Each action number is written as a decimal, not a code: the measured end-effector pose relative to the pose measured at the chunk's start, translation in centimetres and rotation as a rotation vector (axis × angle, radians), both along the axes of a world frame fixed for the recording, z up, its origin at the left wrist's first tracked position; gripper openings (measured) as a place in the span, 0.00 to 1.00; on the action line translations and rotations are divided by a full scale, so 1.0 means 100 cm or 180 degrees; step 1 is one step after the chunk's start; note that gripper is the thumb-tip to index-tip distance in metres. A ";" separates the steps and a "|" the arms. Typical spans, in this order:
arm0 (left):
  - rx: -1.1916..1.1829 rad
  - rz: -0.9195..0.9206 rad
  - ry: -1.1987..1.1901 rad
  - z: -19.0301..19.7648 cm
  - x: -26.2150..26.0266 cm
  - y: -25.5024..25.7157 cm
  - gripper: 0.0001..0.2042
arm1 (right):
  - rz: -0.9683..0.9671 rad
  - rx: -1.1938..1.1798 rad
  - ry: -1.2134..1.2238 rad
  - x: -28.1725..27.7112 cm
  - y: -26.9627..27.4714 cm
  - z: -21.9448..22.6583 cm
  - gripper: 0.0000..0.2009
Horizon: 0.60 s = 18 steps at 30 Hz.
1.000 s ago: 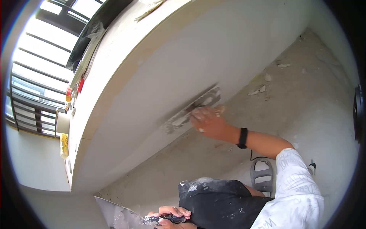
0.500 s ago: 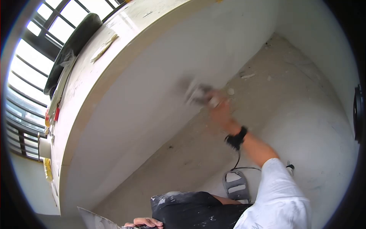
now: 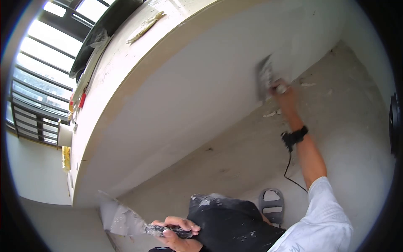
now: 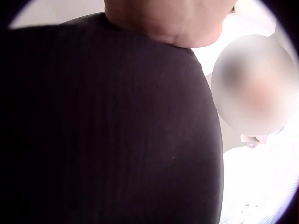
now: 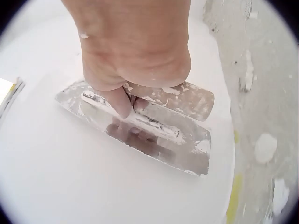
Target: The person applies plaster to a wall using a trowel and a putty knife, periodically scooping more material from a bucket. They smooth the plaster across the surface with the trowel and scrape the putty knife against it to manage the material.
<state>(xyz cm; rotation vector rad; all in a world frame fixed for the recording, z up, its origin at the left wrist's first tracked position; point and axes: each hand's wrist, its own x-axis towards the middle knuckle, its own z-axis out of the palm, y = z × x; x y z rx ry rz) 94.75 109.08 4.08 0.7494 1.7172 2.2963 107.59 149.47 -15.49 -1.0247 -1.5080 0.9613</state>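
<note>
My right hand (image 3: 286, 94) grips a plastering trowel (image 3: 264, 80) low against the white wall (image 3: 189, 84), near its far right end. In the right wrist view, the fingers of the hand (image 5: 135, 60) curl round the handle (image 5: 187, 100). White smears cover the metal blade (image 5: 187, 156), which lies close along the wall surface. My left hand (image 3: 178, 239) holds a wide putty knife (image 3: 121, 220) by its spattered dark handle, beside the black shorts (image 3: 235, 222). Dark cloth (image 4: 117, 121) fills most of the left wrist view, under part of the hand (image 4: 168, 21).
Above the wall runs a pale ledge (image 3: 117, 69) carrying a crumpled cream item (image 3: 145, 27) and small tools, beside a barred window (image 3: 46, 63). Bits of debris (image 3: 272, 113) lie on the concrete floor (image 3: 235, 155). A grey sandal (image 3: 272, 206) is near the knee; a black cable (image 3: 289, 168) hangs from the wrist.
My right hand has carried the trowel along the wall, away toward its far right end, and the blade has turned steeper in view. The left hand's putty knife shows more fully than half a second ago.
</note>
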 end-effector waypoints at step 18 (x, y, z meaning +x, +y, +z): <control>-0.0494 0.0455 0.0046 0.001 -0.007 -0.052 0.17 | 0.2396 0.0161 0.0275 -0.345 -0.373 -0.022 0.14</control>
